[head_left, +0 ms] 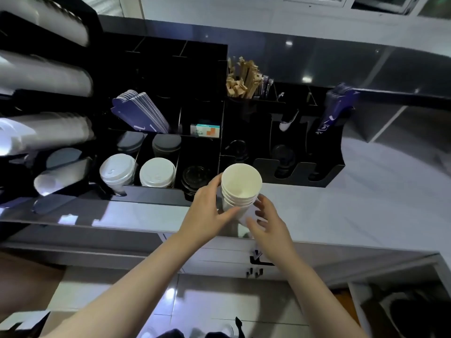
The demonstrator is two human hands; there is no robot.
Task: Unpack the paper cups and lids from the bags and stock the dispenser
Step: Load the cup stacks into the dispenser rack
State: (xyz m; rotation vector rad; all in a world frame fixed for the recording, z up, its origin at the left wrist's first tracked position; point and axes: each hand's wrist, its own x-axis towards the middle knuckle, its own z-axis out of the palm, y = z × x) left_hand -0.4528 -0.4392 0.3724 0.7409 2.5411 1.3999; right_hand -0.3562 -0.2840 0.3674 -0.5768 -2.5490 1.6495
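Both hands, left hand [207,211] and right hand [266,223], curl around our nested paper cups [240,189], light and crushable, best gripped gently mid-wall.

A stack of paper cups [240,189] stands on the table [366,203] near its near edge, between the left hand [207,211] and the right hand [266,223]. Just behind it sits the dispenser [161,113]: lid stacks [136,173] fill its near compartments, cup sleeves [141,112] lean in a compartment behind them. Farther right, stir sticks [241,79] stand in a far compartment. Horizontal cup tubes [44,76] lie at far left.
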